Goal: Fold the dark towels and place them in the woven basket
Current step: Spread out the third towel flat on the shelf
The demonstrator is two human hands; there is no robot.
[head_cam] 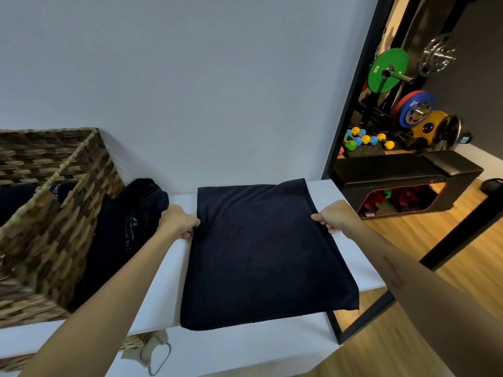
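A dark navy towel (261, 257) lies spread flat on the white table (152, 308), its near edge reaching the table's front. My left hand (178, 220) pinches the towel's left edge about a third of the way down from its far end. My right hand (333, 216) pinches the right edge at the same height. A pile of other dark towels (128, 221) lies between the flat towel and the woven basket (62, 213). The basket stands at the left, and dark cloth (16, 198) shows inside it.
A white wall rises behind the table. At the right a black-framed mirror (351, 104) reflects weight plates, dumbbells and a bench. Wooden floor (446, 270) lies right of the table. A beige strap (152, 352) hangs below the table's front edge.
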